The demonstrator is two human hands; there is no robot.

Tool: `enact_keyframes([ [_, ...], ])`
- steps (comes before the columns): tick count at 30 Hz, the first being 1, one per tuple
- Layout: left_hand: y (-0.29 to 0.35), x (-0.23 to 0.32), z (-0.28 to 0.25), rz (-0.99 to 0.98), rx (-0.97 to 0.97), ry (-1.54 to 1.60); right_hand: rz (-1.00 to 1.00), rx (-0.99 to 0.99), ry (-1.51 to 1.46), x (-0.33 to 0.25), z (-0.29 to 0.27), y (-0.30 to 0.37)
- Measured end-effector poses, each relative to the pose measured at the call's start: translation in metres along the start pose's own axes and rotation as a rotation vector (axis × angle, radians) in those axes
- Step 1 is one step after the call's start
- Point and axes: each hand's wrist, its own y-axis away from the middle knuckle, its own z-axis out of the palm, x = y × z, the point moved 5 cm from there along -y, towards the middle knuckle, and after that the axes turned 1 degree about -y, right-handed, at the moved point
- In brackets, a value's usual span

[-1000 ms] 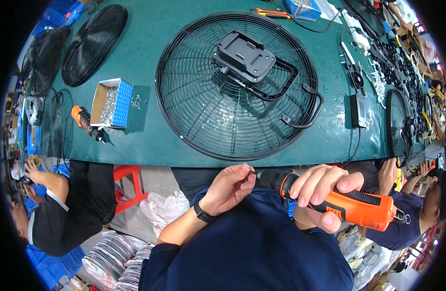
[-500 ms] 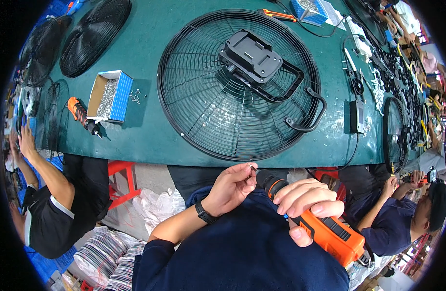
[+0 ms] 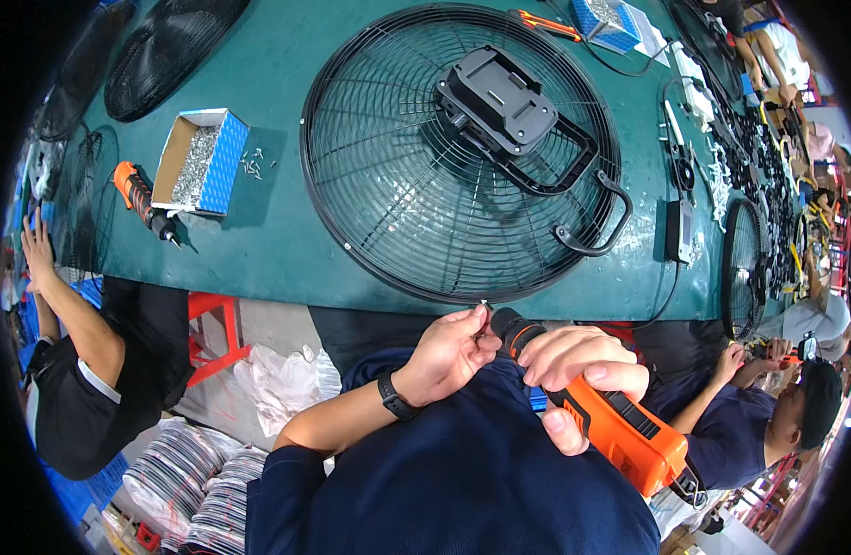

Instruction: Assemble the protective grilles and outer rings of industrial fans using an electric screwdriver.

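My right hand [image 3: 578, 365] is wrapped round an orange and black power screwdriver [image 3: 633, 435], its black nose aimed left at my other hand. In a pinch at that nose, my left hand [image 3: 453, 356] holds a small screw [image 3: 484, 303], mostly hidden by the fingertips. Both hands are just off the table's near edge. Beyond them a round black fan grille [image 3: 397, 213] lies on the table, with a black plastic base [image 3: 504, 97] and its bracket on top. A curved black carry handle [image 3: 615, 227] sits at the grille's right rim.
Left of the grille stand a blue box of screws [image 3: 223, 166], several loose screws [image 3: 251, 166] and a second orange screwdriver [image 3: 134, 190]. A small black box [image 3: 677, 231] with a cable lies to the right. Co-workers sit on both sides. An orange cutter [image 3: 550, 25] lies at the back.
The view has shifted slightly, so the table things sit a little higher. My hands stay together, with the screwdriver's nose now closer to the left fingertips.
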Motion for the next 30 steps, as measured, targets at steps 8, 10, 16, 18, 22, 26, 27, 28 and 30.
enact_keyframes([
  [8,0.007,0.009,-0.006,0.006,-0.007,0.014,0.036,-0.054,-0.011,0.017,0.008,-0.014],
  [10,0.010,0.012,-0.008,0.017,-0.054,-0.036,0.053,-0.070,-0.088,0.020,0.011,-0.021],
  [16,0.020,0.022,-0.012,0.049,0.022,-0.092,0.117,-0.180,-0.186,0.033,0.010,-0.035],
  [18,0.022,0.022,-0.015,0.056,0.031,-0.099,0.128,-0.142,-0.167,0.034,0.008,-0.034],
  [22,0.024,0.029,-0.011,0.084,0.056,-0.141,0.133,-0.066,-0.118,0.031,0.001,-0.025],
  [26,0.036,0.036,-0.011,0.116,0.009,-0.171,0.224,0.276,-0.275,0.036,-0.024,-0.012],
  [27,0.040,0.039,-0.014,0.134,0.032,-0.194,0.249,0.403,-0.307,0.037,-0.038,-0.008],
  [28,0.045,0.042,-0.017,0.161,0.059,-0.215,0.276,0.526,-0.349,0.039,-0.052,-0.003],
  [30,0.057,0.049,-0.016,0.186,0.071,-0.259,0.442,0.794,-0.305,0.044,-0.084,0.014],
])
